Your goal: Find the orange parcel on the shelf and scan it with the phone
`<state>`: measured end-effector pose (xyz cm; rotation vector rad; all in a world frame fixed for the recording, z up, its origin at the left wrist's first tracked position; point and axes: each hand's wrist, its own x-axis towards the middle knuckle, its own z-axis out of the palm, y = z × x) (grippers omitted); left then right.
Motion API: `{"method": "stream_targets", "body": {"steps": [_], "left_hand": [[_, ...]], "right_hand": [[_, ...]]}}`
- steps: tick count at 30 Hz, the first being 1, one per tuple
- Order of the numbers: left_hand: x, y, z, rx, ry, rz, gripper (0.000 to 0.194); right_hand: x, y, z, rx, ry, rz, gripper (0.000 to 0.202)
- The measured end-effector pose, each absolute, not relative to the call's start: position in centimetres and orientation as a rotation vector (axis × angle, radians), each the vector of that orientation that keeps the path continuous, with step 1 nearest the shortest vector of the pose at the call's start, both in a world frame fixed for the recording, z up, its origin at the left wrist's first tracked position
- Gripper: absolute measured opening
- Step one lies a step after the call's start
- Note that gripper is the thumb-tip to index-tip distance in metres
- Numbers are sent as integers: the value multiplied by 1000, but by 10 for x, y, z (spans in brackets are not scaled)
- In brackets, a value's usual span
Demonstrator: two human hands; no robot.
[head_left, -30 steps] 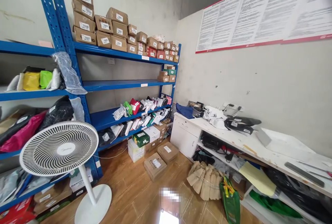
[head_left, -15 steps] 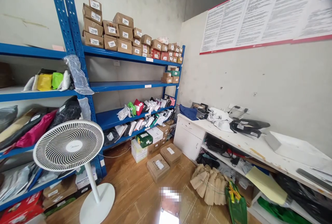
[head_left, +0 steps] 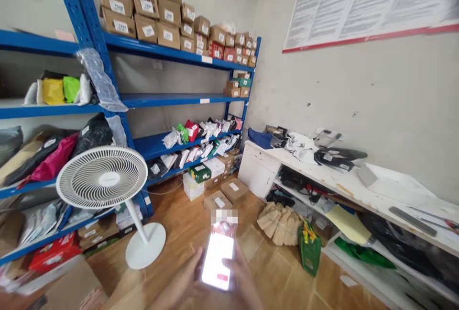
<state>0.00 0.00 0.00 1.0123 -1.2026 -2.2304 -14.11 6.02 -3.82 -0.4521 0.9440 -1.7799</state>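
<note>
A phone with a bright white screen is held upright at the bottom centre. My left hand wraps round its left edge. My right hand is at its right edge, with the thumb over the lower part of the screen. Both hands are somewhat blurred. Beyond the phone, two cardboard boxes with labels lie on the wooden floor.
A white fan stands at the left before blue shelves holding labelled boxes and bagged parcels. Folded brown paper and a green bag lie beside the white desk at the right.
The view has tilted down, so shelves and desk sit higher in the picture. The phone has come further into view, and both hands now show around it.
</note>
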Motion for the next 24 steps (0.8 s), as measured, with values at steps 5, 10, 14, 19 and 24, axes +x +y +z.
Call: {"method": "stream_targets", "body": {"steps": [5, 10, 14, 19, 24], "left_hand": [[-12, 9, 3, 879, -990, -2486, 80], [-5, 14, 5, 889, -931, -2450, 70], [-3, 20, 2, 895, -916, -2460, 72], [-4, 24, -1, 951, -939, -2476, 77], [-5, 27, 3, 969, -957, -2449, 72]], "right_hand": [[-125, 56, -6, -376, 1009, -1768, 57], [-117, 55, 6, -261, 1102, -1745, 50], [-115, 55, 2, -222, 1167, -1766, 39], [-113, 55, -6, -290, 1233, -1786, 34], [-114, 57, -9, -323, 1249, -1780, 35]]}}
